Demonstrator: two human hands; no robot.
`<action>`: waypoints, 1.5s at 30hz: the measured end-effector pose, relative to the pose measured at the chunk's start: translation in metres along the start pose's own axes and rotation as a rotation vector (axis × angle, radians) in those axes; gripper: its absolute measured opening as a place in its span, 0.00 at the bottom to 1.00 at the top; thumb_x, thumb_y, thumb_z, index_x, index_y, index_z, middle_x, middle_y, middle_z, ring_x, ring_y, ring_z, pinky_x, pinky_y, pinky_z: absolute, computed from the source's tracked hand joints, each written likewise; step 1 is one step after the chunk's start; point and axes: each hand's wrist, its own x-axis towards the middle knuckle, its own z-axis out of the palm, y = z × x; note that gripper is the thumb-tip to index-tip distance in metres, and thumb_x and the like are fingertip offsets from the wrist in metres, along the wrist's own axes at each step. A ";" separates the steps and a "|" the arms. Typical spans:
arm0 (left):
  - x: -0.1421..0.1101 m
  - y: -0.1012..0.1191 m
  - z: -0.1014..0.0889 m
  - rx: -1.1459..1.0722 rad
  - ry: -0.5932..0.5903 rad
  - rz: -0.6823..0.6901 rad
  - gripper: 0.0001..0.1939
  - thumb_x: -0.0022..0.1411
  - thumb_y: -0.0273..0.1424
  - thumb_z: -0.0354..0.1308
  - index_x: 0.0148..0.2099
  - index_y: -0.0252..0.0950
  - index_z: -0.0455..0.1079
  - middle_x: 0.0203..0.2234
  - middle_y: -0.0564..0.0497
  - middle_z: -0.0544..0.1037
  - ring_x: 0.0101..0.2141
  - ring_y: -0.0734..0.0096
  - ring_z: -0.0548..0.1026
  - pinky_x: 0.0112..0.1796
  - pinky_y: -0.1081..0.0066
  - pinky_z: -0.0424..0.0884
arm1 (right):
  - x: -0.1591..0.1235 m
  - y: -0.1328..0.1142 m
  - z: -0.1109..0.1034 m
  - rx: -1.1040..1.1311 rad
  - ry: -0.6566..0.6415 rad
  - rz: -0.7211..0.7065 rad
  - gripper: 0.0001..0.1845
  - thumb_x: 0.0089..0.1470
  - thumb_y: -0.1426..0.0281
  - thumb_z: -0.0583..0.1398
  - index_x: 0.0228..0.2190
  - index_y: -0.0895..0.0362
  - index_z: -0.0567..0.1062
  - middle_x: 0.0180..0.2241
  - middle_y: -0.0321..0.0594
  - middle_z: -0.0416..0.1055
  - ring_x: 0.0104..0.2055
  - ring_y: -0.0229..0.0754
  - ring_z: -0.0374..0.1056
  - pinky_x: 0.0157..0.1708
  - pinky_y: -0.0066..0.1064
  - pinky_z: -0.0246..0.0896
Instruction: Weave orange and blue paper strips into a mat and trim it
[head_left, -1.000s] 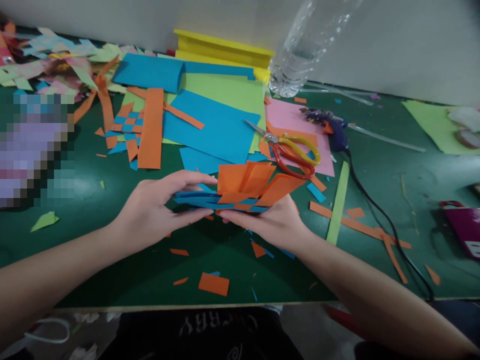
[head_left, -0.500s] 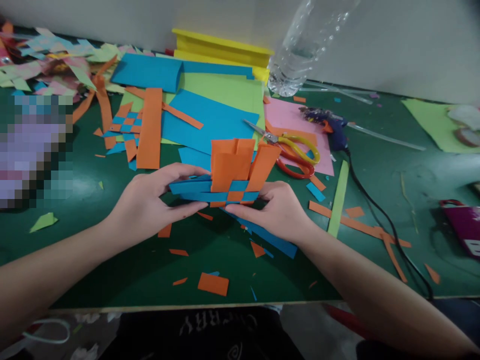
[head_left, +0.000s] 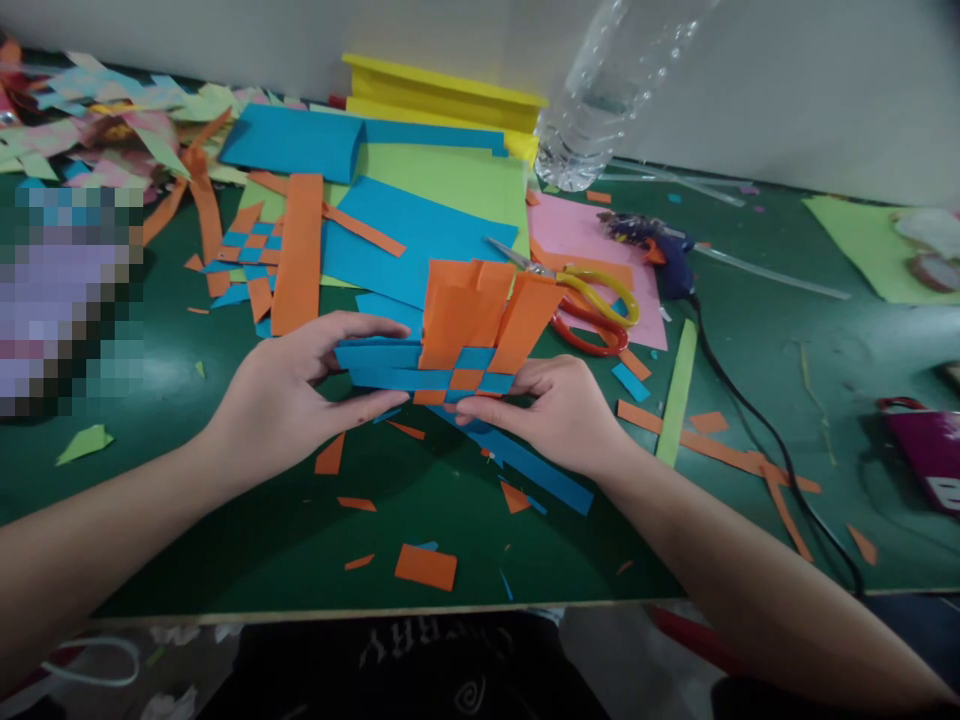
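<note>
Between my hands is a piece of woven paper strips (head_left: 466, 378), orange ones upright and blue ones crossing them in a checkered patch. My left hand (head_left: 296, 385) is closed on its left side, thumb below and fingers behind the loose blue ends. The thumb of my right hand (head_left: 559, 405) presses the lower right edge, with the fingers curled behind it and partly hidden. Just beyond lie scissors (head_left: 592, 300) with yellow and red handles. Under the weave, a blue paper strip (head_left: 536, 465) rests on the green table (head_left: 285, 560).
Blue sheets (head_left: 405, 240) and a light green sheet (head_left: 450, 175) lie behind. A clear plastic bottle (head_left: 600, 110) stands at the back. A glue gun (head_left: 671, 260) trails its black cord down the right side. Paper scraps (head_left: 97, 120) are heaped at far left, near a blurred phone-like object (head_left: 60, 300).
Both hands have tilted the woven paper a little, so its orange strips reach higher and more of the checkered front shows. My grip stays on both sides.
</note>
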 end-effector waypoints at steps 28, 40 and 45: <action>0.000 0.008 -0.006 0.025 0.108 -0.011 0.13 0.59 0.29 0.64 0.48 0.42 0.76 0.39 0.57 0.83 0.35 0.75 0.81 0.40 0.80 0.77 | 0.000 0.008 -0.008 0.094 0.172 -0.135 0.16 0.49 0.65 0.70 0.42 0.53 0.80 0.42 0.38 0.80 0.42 0.43 0.78 0.43 0.34 0.76; -0.001 0.002 -0.007 0.001 0.160 -0.027 0.15 0.59 0.27 0.64 0.49 0.41 0.76 0.40 0.54 0.82 0.35 0.72 0.79 0.41 0.74 0.76 | -0.001 0.005 -0.009 0.074 -0.008 -0.063 0.36 0.47 0.62 0.72 0.56 0.49 0.69 0.56 0.40 0.73 0.56 0.49 0.71 0.55 0.41 0.70; -0.003 0.001 -0.008 0.074 0.147 -0.007 0.13 0.60 0.30 0.64 0.48 0.43 0.75 0.38 0.55 0.82 0.36 0.70 0.80 0.38 0.73 0.74 | 0.001 0.006 -0.008 0.043 0.082 -0.120 0.23 0.50 0.62 0.70 0.48 0.52 0.75 0.48 0.39 0.78 0.50 0.46 0.75 0.51 0.39 0.72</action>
